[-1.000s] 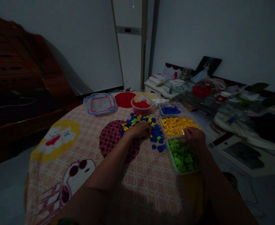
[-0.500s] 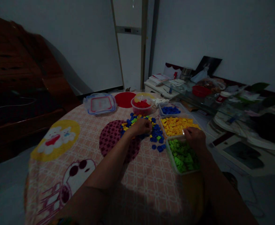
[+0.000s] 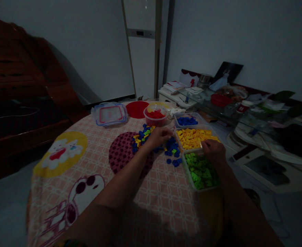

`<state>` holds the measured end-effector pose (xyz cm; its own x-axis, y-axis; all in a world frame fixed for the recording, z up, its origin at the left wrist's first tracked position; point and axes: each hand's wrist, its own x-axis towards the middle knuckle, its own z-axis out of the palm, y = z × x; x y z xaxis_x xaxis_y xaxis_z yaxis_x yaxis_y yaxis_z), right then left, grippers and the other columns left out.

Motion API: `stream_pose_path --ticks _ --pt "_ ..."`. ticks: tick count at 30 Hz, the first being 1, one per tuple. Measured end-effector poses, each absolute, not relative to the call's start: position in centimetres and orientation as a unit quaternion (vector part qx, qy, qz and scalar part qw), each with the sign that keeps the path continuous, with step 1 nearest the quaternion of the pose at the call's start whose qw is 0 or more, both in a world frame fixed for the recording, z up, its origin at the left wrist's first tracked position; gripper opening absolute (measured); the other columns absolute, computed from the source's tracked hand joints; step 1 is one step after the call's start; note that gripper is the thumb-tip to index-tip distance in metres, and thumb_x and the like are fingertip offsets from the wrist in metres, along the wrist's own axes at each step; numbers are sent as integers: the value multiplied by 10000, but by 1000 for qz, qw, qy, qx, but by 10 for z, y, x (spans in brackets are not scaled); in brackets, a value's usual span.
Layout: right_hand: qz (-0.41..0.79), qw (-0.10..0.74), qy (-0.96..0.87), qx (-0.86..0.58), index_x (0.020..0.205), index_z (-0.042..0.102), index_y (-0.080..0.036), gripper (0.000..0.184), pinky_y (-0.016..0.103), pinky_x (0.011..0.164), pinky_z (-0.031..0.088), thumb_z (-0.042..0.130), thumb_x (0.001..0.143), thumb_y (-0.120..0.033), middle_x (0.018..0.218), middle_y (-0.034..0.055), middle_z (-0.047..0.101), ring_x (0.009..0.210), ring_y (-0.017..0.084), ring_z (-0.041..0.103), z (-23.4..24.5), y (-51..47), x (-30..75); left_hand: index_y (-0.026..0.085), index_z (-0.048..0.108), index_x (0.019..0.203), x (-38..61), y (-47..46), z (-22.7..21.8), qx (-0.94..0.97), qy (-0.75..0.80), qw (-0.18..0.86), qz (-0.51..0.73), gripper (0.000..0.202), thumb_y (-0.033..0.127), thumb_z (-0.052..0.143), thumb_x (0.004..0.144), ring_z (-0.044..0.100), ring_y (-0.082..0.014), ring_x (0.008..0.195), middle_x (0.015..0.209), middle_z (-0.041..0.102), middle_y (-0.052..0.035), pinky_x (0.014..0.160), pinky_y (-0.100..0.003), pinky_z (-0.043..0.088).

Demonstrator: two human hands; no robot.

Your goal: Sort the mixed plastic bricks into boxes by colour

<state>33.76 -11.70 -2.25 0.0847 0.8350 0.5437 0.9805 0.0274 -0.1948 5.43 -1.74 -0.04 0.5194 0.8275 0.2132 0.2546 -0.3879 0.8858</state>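
Note:
My left hand (image 3: 160, 136) is over the mixed pile of small blue, yellow and green toy bricks (image 3: 138, 139), its fingertips close to the yellow box's left edge. Its fingers are drawn together, and whatever they pinch is too small and dark to make out. Loose blue bricks (image 3: 172, 146) lie just in front of it. My right hand (image 3: 214, 150) is closed above the edge between the box of yellow bricks (image 3: 189, 138) and the box of green bricks (image 3: 198, 171). Its palm side is hidden, so I cannot tell what it holds.
Behind the yellow box stands a box of blue bricks (image 3: 186, 121). A round tub (image 3: 154, 120) holds red bricks. Clear lids (image 3: 110, 114) lie at the back left on the patterned tablecloth (image 3: 161, 206). A cluttered glass table (image 3: 212, 106) stands at the right.
My left hand has moved right from above the pile toward the yellow box. My right hand has stayed nearly in place.

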Motion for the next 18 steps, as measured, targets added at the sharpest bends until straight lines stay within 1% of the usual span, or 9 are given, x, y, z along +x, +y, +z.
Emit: stream_pose_path --ticks 3,7,11,14,16,18 --pt "-123 278 -662 -685 644 613 -202 299 307 664 358 504 900 -310 690 80 657 687 196 562 -22 -117 337 139 774 851 41 -12 4 826 389 330 239 153 191 677 744 662 -150 725 764 747 -24 691 -217 474" --pt "-119 273 -659 -690 636 606 -204 282 307 658 354 519 886 -300 696 83 660 686 195 564 -21 -117 337 175 781 752 42 -21 7 874 395 260 112 106 150 696 694 643 -144 674 695 734 -12 641 -211 434" --pt "-130 276 -661 -685 621 602 -206 299 311 643 346 512 889 -300 674 79 649 673 194 550 -21 -116 338 172 787 748 52 -33 8 884 418 202 47 104 142 729 668 642 -177 677 715 734 -47 608 -246 410" --pt "-138 276 -666 -679 610 601 -203 315 307 629 340 503 891 -308 653 75 642 651 186 539 -22 -116 338 173 794 807 56 -36 9 890 425 166 24 143 151 726 683 652 -189 712 766 744 -56 596 -253 394" --pt "-141 275 -665 -680 608 602 -200 316 302 625 338 504 887 -311 650 74 644 646 182 541 -21 -116 338 171 793 827 55 -36 10 892 422 162 15 160 146 725 685 655 -184 725 789 750 -53 593 -248 391" --pt "-139 274 -663 -683 607 602 -199 318 300 624 337 506 886 -316 654 73 651 643 180 546 -21 -116 338 166 787 806 53 -34 10 890 416 185 22 138 139 730 683 651 -170 711 774 747 -43 590 -239 390"
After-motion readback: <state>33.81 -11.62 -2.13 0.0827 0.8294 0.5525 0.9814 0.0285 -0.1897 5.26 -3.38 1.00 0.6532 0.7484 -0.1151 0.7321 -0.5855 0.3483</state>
